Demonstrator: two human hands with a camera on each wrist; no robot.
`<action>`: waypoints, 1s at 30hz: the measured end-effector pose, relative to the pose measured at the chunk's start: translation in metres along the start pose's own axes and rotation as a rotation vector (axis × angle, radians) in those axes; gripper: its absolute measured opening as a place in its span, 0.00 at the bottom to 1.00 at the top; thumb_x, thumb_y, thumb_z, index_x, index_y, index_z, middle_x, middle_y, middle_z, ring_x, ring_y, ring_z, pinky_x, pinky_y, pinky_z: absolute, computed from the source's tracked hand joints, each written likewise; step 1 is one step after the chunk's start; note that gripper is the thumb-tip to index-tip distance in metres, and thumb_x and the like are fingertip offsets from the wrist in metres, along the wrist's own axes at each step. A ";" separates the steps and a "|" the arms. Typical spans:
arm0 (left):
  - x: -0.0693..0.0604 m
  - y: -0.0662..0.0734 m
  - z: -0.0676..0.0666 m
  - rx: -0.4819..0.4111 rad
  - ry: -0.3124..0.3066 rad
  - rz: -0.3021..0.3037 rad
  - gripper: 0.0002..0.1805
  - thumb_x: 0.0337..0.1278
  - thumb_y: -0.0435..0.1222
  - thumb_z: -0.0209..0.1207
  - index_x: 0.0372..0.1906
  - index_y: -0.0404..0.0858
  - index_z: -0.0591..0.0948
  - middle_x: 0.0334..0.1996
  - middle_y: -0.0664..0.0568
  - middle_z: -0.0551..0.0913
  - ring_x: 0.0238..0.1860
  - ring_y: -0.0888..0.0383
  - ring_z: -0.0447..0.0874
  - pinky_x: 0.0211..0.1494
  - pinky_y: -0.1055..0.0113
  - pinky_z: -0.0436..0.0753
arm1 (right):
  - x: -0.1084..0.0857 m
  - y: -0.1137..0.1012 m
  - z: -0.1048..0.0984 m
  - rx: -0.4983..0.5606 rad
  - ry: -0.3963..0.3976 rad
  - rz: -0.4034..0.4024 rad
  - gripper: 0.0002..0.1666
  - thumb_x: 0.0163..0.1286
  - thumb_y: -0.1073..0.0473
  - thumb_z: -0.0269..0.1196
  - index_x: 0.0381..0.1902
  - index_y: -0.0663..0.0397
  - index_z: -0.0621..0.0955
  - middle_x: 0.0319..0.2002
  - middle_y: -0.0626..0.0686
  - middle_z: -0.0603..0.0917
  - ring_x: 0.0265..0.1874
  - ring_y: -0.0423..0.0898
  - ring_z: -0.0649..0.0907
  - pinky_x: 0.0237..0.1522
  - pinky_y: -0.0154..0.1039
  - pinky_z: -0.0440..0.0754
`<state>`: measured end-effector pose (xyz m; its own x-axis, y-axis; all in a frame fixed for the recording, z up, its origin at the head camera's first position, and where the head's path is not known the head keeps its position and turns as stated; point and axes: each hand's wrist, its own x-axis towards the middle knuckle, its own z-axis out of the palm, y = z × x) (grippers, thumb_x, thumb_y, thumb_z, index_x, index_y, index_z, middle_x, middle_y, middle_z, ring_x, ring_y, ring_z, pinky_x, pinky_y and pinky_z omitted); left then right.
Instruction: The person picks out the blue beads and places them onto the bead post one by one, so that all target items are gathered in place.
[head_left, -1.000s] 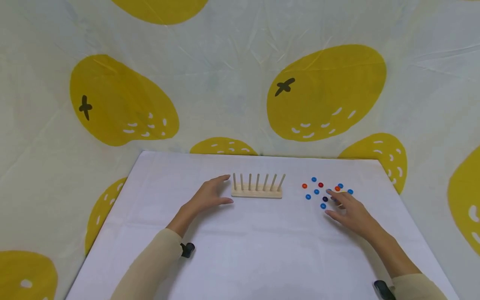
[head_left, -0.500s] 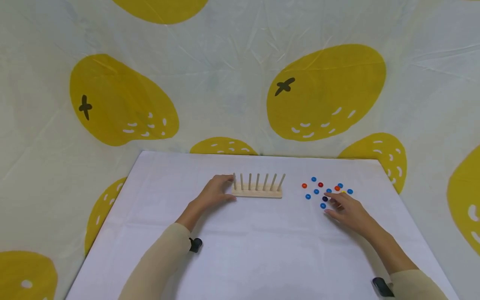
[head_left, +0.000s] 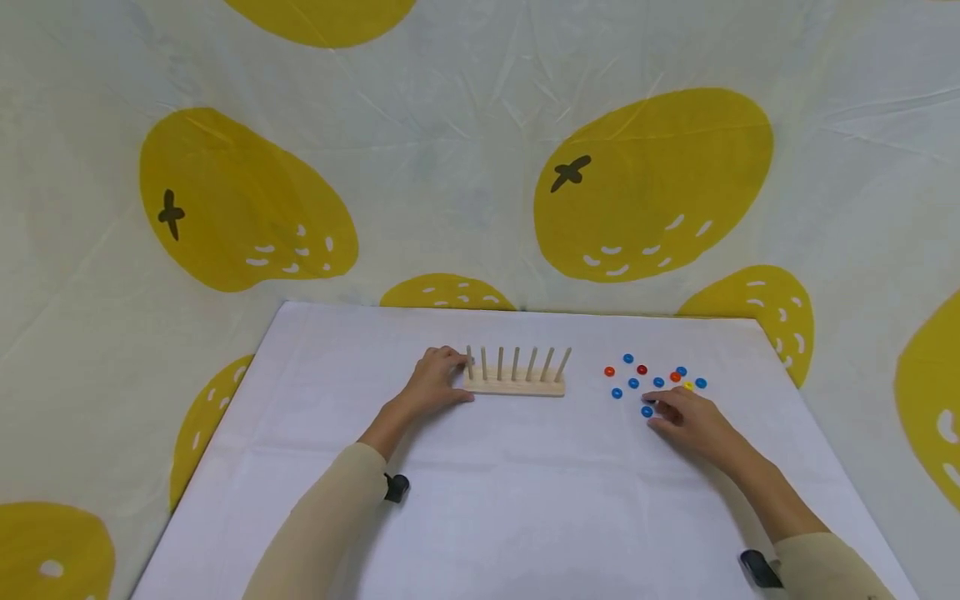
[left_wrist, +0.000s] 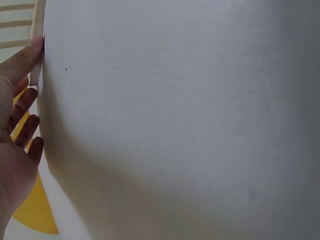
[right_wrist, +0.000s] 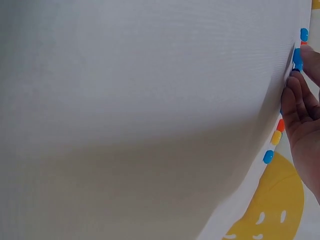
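Observation:
In the head view a wooden peg rack [head_left: 513, 387] stands on the white table, its row of upright pegs bare. My left hand [head_left: 433, 385] grips its left end, thumb at the front corner and fingers behind; the left wrist view shows the thumb against the base [left_wrist: 37, 60]. Over the loose beads, my right hand [head_left: 693, 423] has its index fingertip on or just above a dark bead [head_left: 650, 398], which it partly covers. The thumb is apart from that finger, near a blue bead [head_left: 647, 412]. In the right wrist view the fingers [right_wrist: 292, 92] reach the dark bead [right_wrist: 296, 70].
Several blue beads [head_left: 617, 393], orange beads [head_left: 609, 372], a dark red bead [head_left: 642, 369] and a yellow bead [head_left: 688, 386] lie around the right fingertips. A patterned cloth [head_left: 450, 167] hangs behind the table's back edge [head_left: 600, 315].
My left hand has moved right, from beside the rack onto its left end. My right fingertips have shifted left and down from a blue bead to the dark one, uncovering the yellow bead.

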<state>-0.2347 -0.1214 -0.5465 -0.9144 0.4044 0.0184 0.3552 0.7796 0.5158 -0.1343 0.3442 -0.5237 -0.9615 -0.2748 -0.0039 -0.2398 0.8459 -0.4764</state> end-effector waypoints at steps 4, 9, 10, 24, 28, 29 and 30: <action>-0.001 0.003 0.000 -0.012 -0.001 -0.021 0.37 0.44 0.48 0.81 0.62 0.40 0.83 0.57 0.48 0.82 0.63 0.45 0.73 0.68 0.48 0.72 | 0.001 0.002 0.002 0.001 -0.007 0.004 0.24 0.66 0.59 0.73 0.60 0.54 0.83 0.39 0.47 0.82 0.38 0.43 0.77 0.38 0.26 0.79; -0.002 0.008 -0.001 -0.018 -0.007 -0.041 0.35 0.46 0.47 0.80 0.61 0.40 0.84 0.57 0.48 0.81 0.64 0.46 0.72 0.68 0.48 0.71 | 0.002 0.002 0.004 0.015 -0.012 0.030 0.21 0.67 0.60 0.72 0.58 0.53 0.85 0.41 0.48 0.83 0.39 0.44 0.78 0.39 0.26 0.79; -0.002 0.008 -0.001 -0.019 -0.007 -0.044 0.35 0.46 0.47 0.80 0.61 0.40 0.84 0.57 0.48 0.81 0.64 0.46 0.71 0.68 0.48 0.71 | 0.002 0.001 0.004 0.018 -0.015 0.033 0.21 0.67 0.60 0.72 0.57 0.53 0.85 0.41 0.48 0.83 0.39 0.44 0.78 0.39 0.25 0.79; -0.004 0.003 -0.002 -0.046 -0.002 -0.035 0.34 0.48 0.45 0.79 0.62 0.42 0.83 0.57 0.48 0.81 0.65 0.46 0.71 0.70 0.48 0.71 | 0.005 -0.002 0.004 0.029 -0.020 0.049 0.17 0.68 0.61 0.71 0.55 0.54 0.86 0.42 0.49 0.83 0.39 0.44 0.79 0.40 0.24 0.79; -0.005 0.003 -0.001 -0.053 0.000 -0.032 0.33 0.49 0.45 0.79 0.62 0.43 0.83 0.58 0.49 0.81 0.65 0.46 0.71 0.70 0.48 0.70 | 0.005 -0.003 0.002 0.040 -0.032 0.056 0.17 0.68 0.61 0.71 0.54 0.55 0.86 0.41 0.49 0.83 0.39 0.44 0.79 0.40 0.24 0.79; -0.006 0.003 -0.001 -0.057 0.002 -0.030 0.33 0.49 0.45 0.79 0.62 0.42 0.83 0.57 0.49 0.81 0.65 0.46 0.71 0.70 0.48 0.70 | 0.006 -0.003 0.002 0.037 -0.034 0.058 0.17 0.68 0.61 0.71 0.54 0.55 0.86 0.41 0.49 0.83 0.39 0.44 0.79 0.40 0.24 0.79; -0.006 0.003 -0.002 -0.064 0.003 -0.032 0.33 0.49 0.45 0.79 0.62 0.42 0.83 0.57 0.49 0.81 0.65 0.46 0.71 0.70 0.48 0.70 | 0.006 -0.003 0.001 0.035 -0.036 0.058 0.17 0.68 0.60 0.71 0.54 0.55 0.86 0.42 0.49 0.83 0.39 0.44 0.79 0.40 0.24 0.79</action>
<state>-0.2286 -0.1221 -0.5437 -0.9257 0.3781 0.0040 0.3129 0.7600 0.5697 -0.1388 0.3391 -0.5234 -0.9680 -0.2428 -0.0633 -0.1787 0.8444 -0.5050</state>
